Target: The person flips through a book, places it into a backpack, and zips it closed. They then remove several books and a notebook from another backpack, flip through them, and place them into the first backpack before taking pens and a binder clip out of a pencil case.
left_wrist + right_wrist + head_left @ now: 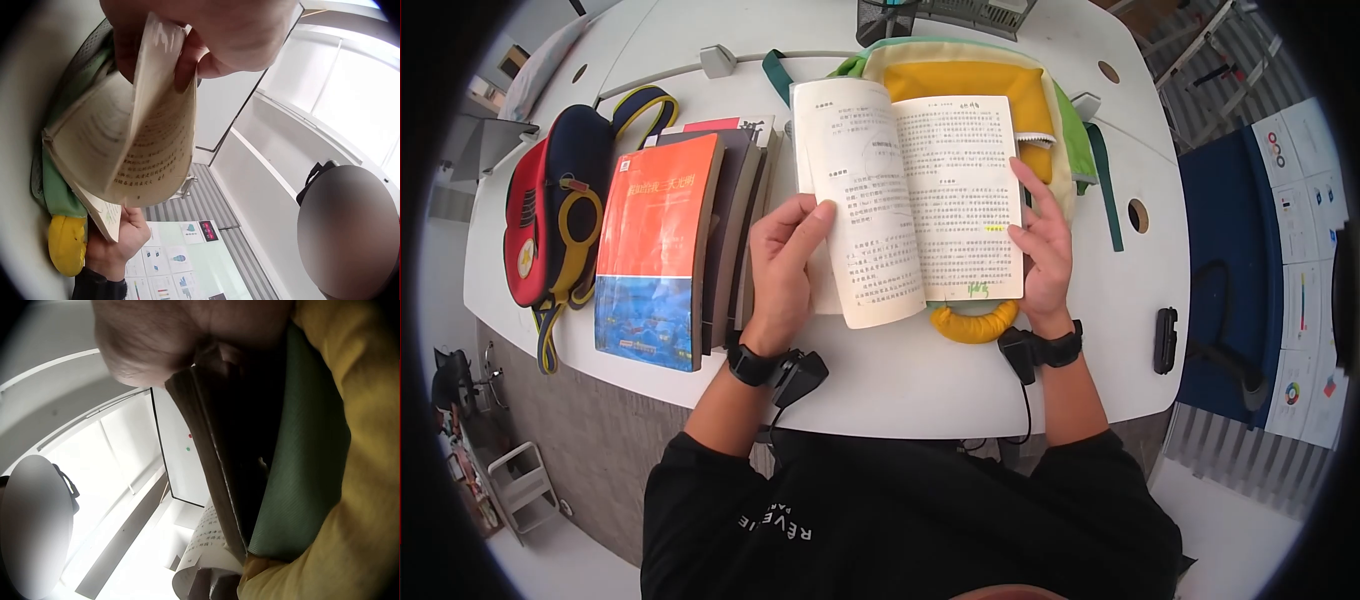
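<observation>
An open book [965,200] with printed text lies spread between my two hands in the head view, above a yellow-and-green backpack [960,75]. My left hand [785,260] pinches the curved left-hand pages [865,230], thumb on top of the paper. In the left wrist view those pages [156,156] bow outward below the fingers. At the opposite edge, my right hand [1045,240] grips the book with its fingers along the side of the page. A yellow highlight and green handwriting mark the right page. From the right wrist, the book's edge [209,450] shows under the palm.
Left of my hands lies a stack of books topped by an orange-and-blue one [655,240]. Beyond it is a small red-and-navy backpack [550,210]. A black case [1165,340] lies near the right edge of the white table [880,390]. A mesh holder [885,20] stands at the back.
</observation>
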`<state>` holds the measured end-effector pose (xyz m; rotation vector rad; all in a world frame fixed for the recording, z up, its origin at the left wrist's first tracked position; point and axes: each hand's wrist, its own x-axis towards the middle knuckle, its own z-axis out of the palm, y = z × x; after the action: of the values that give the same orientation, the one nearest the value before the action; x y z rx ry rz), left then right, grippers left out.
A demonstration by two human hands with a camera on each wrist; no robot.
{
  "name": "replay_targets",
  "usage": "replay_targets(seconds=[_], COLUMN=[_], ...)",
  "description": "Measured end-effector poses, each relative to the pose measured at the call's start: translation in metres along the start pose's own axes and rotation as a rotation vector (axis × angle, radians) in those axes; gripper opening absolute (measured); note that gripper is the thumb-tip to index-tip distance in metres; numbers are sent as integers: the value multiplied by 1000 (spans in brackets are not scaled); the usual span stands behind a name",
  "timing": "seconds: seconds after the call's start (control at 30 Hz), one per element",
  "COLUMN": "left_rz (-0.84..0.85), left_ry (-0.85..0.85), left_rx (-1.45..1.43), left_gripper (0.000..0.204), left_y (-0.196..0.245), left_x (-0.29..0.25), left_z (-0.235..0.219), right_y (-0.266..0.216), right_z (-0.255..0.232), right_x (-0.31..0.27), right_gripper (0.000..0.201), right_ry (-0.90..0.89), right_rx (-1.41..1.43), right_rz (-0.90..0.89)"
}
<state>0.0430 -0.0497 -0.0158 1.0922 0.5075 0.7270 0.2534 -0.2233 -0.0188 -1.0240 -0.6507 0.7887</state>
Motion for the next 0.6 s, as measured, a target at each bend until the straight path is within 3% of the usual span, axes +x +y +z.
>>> replay_targets(seconds=[0.6], left_rz=[85], left_ry=[-10], left_rx=[107], left_gripper=[19], left_y=[-3], left_x=[0], left_z=[6], right_y=[-1], right_z=[1], right_x=[0], right_gripper=[67], right_ry=[-1], right_rx=[3], right_rz=[-4])
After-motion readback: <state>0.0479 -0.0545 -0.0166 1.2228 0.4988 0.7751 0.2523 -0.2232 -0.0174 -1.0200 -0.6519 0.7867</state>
